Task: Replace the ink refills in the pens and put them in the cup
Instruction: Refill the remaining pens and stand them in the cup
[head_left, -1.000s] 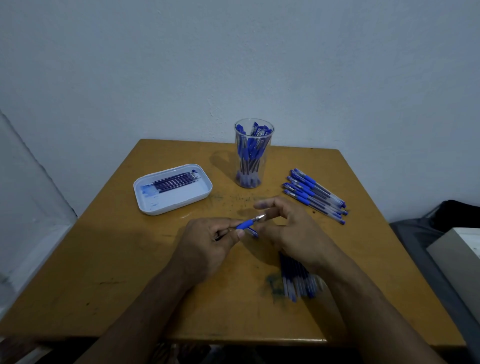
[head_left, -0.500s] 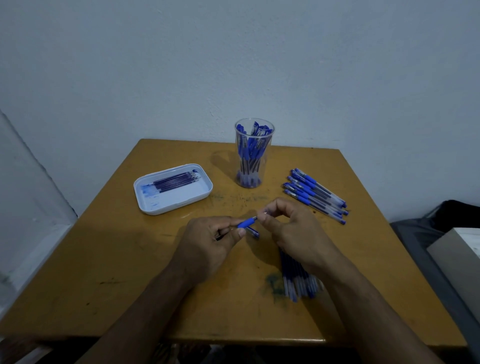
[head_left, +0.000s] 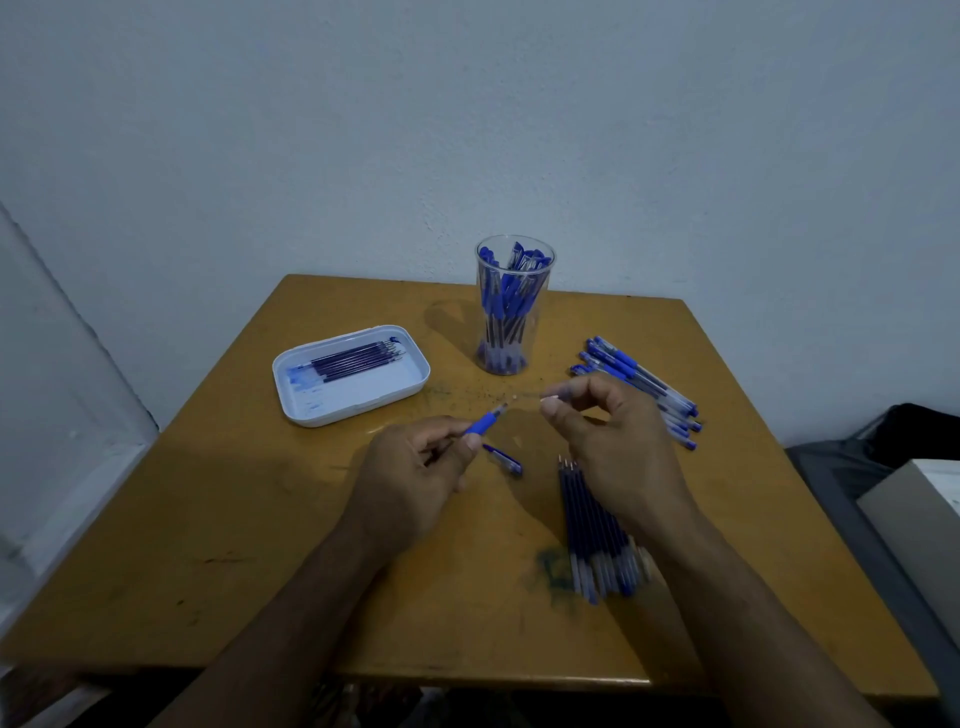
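My left hand (head_left: 415, 475) grips a pen barrel (head_left: 485, 422) by its blue grip, front end pointing up and right. My right hand (head_left: 610, 441) is a short gap to the right of it, thumb and forefinger pinching a small pale tip piece (head_left: 549, 399) that is blurred. A blue pen cap (head_left: 503, 460) lies on the table between my hands. Several dark refills (head_left: 592, 525) lie in a pile under my right wrist. The clear cup (head_left: 514, 312) stands at the back, full of blue pens. Several more pens (head_left: 641, 387) lie to its right.
A white tray (head_left: 311, 410) at the left back holds several dark refills. The yellow table (head_left: 234, 545) has blue ink stains near the refill pile. Its right edge borders a dark bag and a grey box (head_left: 914, 525). A pale wall stands close behind.
My right hand was at the pen's front end and has drawn away to the right with the small tip piece pinched. The left hand holds the barrel nearly still.
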